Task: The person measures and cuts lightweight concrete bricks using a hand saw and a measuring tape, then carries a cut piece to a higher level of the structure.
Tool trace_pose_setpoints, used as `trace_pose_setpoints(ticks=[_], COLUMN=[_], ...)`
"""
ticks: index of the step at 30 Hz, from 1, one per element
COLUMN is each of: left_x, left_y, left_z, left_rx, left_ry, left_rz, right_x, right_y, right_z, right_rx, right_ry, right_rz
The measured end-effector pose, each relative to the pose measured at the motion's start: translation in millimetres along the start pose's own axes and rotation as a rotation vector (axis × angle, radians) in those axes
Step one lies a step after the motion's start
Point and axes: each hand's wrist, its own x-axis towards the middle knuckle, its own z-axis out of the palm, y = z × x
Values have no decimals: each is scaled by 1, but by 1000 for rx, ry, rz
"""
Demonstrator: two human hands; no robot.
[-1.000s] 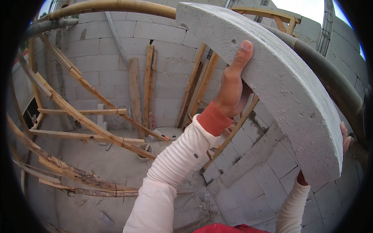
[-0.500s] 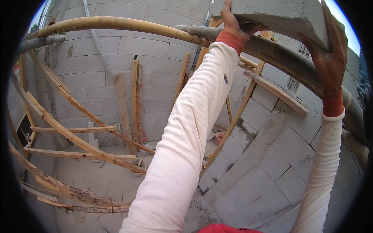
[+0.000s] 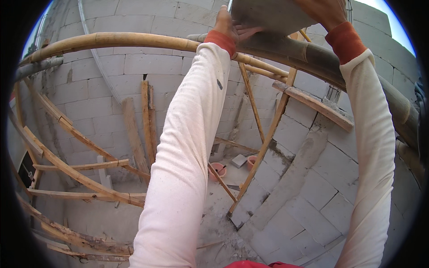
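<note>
A grey concrete block (image 3: 270, 17) is raised at the top of the view, its upper part cut off by the frame edge. My left hand (image 3: 227, 27) supports its left side, with the thumb up along the edge and the fingers underneath. At the block's right end is my right hand (image 3: 325, 12), its fingers partly out of frame. Both arms reach up in white sleeves with red-orange cuffs. Just below the block runs a thick grey bamboo pole (image 3: 286, 48); whether the two touch cannot be told.
A yellow bamboo pole (image 3: 111, 40) crosses on the left. Wooden slats (image 3: 80, 166) form a frame at lower left. A plank (image 3: 319, 107) is fixed near the block wall (image 3: 308, 187) at right. Pinkish buckets (image 3: 217, 171) stand on the floor far below.
Both hands and the block have shifted left, and the block has turned so its flat face shows. My right arm has swung inward and upward. The view has shifted slightly.
</note>
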Motion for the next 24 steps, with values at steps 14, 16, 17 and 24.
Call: trace_pose_setpoints(ticks=[14,16,17,24], left_x=[-150,-179,-194,-285], left_y=[22,23,27,48], left_z=[-142,-153,-158,-222], left_rx=[319,389,435,730], left_ry=[214,220,220,202], left_rz=[-365,-419,-439,-669], right_x=[-40,-44,-45,-66], right_y=[-23,-21,-23,-3], right_z=[128,150,158,237], right_rx=[-214,-228,-227,-233], right_ry=[-22,-18,-26,-76], right_rz=[1,10,18,65])
